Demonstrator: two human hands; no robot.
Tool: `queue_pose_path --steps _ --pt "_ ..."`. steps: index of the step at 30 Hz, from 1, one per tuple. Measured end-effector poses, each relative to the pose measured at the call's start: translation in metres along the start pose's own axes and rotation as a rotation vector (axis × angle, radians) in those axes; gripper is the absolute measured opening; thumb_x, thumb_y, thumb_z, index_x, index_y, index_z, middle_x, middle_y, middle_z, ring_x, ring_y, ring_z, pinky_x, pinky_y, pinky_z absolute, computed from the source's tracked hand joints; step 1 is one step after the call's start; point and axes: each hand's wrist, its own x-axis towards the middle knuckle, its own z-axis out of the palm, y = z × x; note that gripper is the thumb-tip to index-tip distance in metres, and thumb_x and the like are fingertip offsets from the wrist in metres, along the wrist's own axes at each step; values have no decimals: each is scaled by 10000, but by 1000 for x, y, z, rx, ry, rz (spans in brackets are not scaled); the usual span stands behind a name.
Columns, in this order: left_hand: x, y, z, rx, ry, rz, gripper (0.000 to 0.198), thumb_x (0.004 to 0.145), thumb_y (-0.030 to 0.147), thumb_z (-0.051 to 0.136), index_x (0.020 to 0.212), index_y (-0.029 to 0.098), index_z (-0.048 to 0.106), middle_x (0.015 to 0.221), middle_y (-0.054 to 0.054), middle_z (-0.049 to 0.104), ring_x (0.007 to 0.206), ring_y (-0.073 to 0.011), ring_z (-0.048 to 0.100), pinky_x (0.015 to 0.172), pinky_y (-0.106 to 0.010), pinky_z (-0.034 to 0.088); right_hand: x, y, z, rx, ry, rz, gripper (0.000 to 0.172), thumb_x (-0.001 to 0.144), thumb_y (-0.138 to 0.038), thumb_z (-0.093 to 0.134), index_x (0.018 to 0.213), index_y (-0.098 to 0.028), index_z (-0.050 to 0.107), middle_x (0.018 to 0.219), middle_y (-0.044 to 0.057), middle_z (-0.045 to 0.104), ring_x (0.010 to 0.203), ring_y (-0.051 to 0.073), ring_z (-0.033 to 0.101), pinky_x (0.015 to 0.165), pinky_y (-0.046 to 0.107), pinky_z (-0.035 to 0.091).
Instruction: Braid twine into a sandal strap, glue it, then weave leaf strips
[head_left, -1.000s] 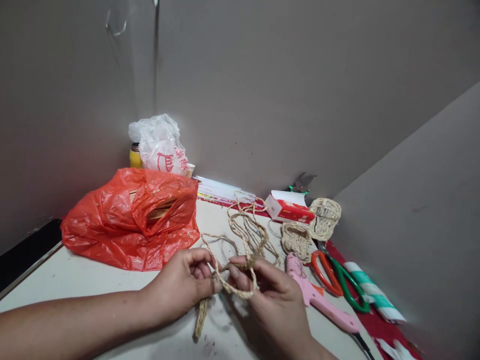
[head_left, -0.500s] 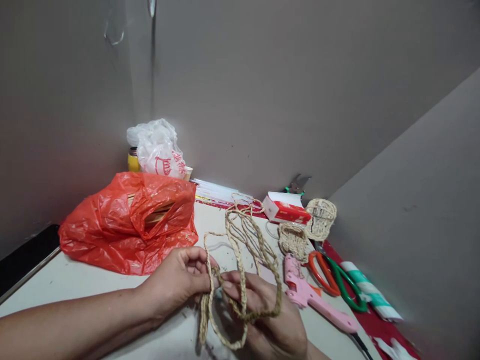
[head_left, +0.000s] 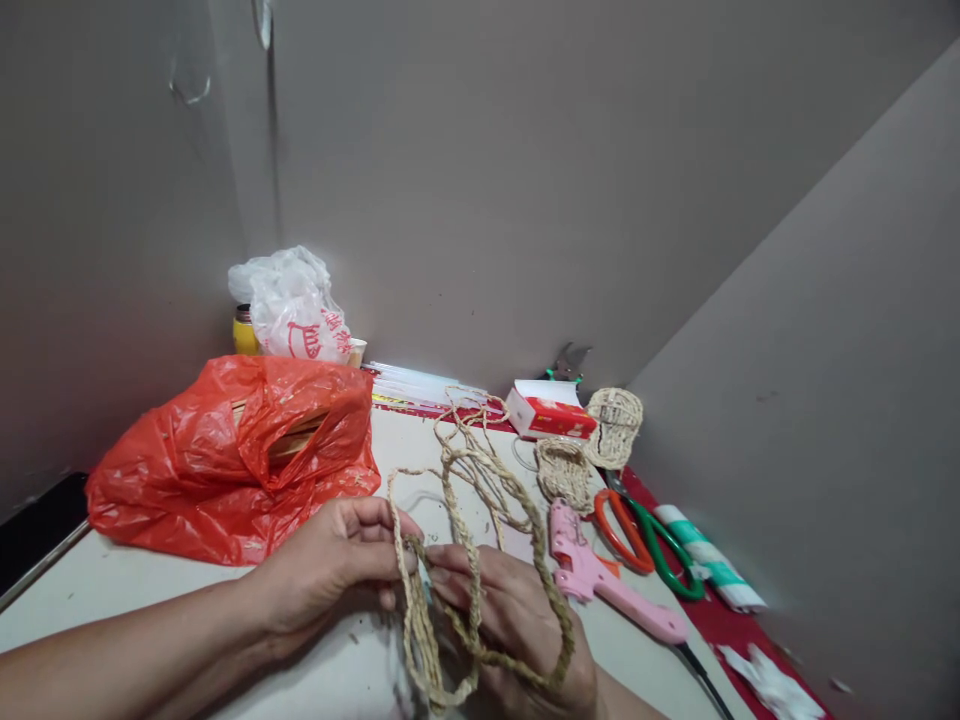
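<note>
A long braided straw rope [head_left: 480, 480] lies in loops on the white table [head_left: 150, 610] and drapes over both my hands. My left hand [head_left: 330, 570] pinches the rope between thumb and fingers near the table's front. Right beside it, my right hand [head_left: 517, 620] is closed on the same rope, and a loop hangs round its back and wrist. The two hands nearly touch at the fingertips.
A red plastic bag [head_left: 240, 450] lies at the left, a white bag [head_left: 292, 310] and yellow jar [head_left: 244, 335] behind it. To the right: a pink glue gun [head_left: 600, 585], orange and green scissors [head_left: 645, 540], two woven straw pieces [head_left: 592, 450], a red-white box [head_left: 551, 412]. Grey walls close the corner.
The rope loop has been drawn down over my right hand toward the wrist and widened. Both hands stay together near the front edge. The view has shifted slightly right.
</note>
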Motion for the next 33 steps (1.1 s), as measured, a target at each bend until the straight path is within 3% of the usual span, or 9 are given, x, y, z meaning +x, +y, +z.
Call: queue_pose_path --steps 5,10,17,33 --pt "0 3 1 -7 8 13 144 696 191 722 769 119 621 639 -14 610 552 -92 523 593 -232 400 7 1 -2 11 0 -93 405 897 -169 482 1300 -204 507 1044 113 708 931 213 688 757 301 567" --pt "0 5 3 3 11 30 142 694 188 722 735 113 608 629 -14 598 544 -86 516 586 -223 402 9 -3 -2 14 8 -89 349 905 -146 487 1249 -159 540 1005 133 712 951 198 681 772 285 570" --pt "0 3 2 -64 21 44 266 704 144 699 941 154 579 694 -8 616 551 -93 526 586 -233 419 5 -4 -2 -37 4 -97 355 931 -171 447 1277 -147 522 1022 153 700 973 219 678 774 316 580" --pt "0 3 2 -85 -7 65 354 736 109 667 1052 185 528 766 -21 624 659 -144 603 663 -283 444 -1 1 -5 -78 -56 -85 352 941 -216 415 1277 -160 503 1072 155 677 1019 214 658 813 297 568"
